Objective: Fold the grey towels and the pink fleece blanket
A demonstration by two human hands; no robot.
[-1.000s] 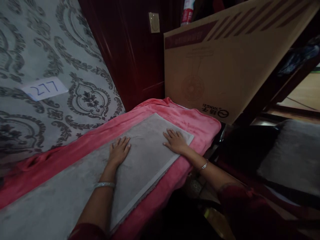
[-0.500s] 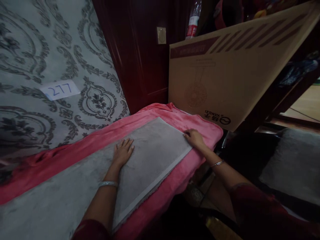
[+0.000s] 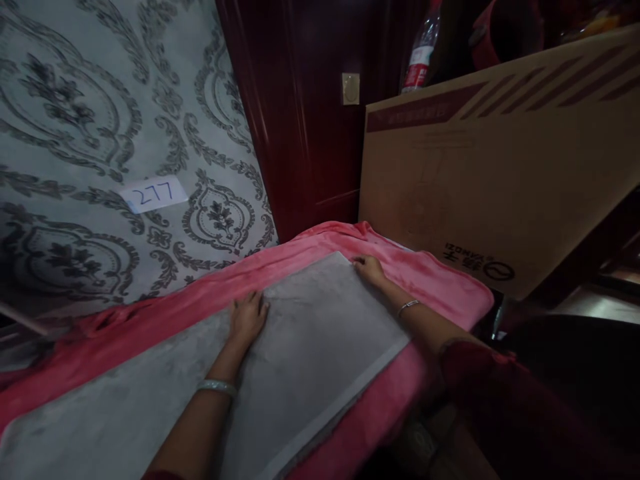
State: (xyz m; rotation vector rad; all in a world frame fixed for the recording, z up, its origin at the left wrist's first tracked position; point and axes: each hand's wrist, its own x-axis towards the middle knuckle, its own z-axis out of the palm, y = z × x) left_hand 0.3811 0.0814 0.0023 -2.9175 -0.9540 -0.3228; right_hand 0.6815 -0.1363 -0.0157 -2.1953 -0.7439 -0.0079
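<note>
A long grey plush mat (image 3: 320,347) lies over a pink blanket, its right part showing a smoother face with a pale bound border along the near edge. My left hand (image 3: 247,316) rests on the mat close to its far edge, fingers lying flat and holding nothing. At the mat's far right corner is my right hand (image 3: 369,269), its thumb and fingers pinched on the edge. The pink blanket (image 3: 430,280) shows around the mat on the far, right and near sides.
Behind the blanket leans a large cardboard box (image 3: 450,187), with a plastic bottle (image 3: 419,63) standing behind its top edge. Patterned wallpaper (image 3: 75,120) bears a paper labelled 277 (image 3: 155,194). A dark red panel (image 3: 305,133) stands between wall and box. A dark seat-like shape (image 3: 575,373) is at right.
My right hand has slid along the mat's right edge to the far corner. My left hand has shifted slightly toward the far edge. The head view has turned a little left.
</note>
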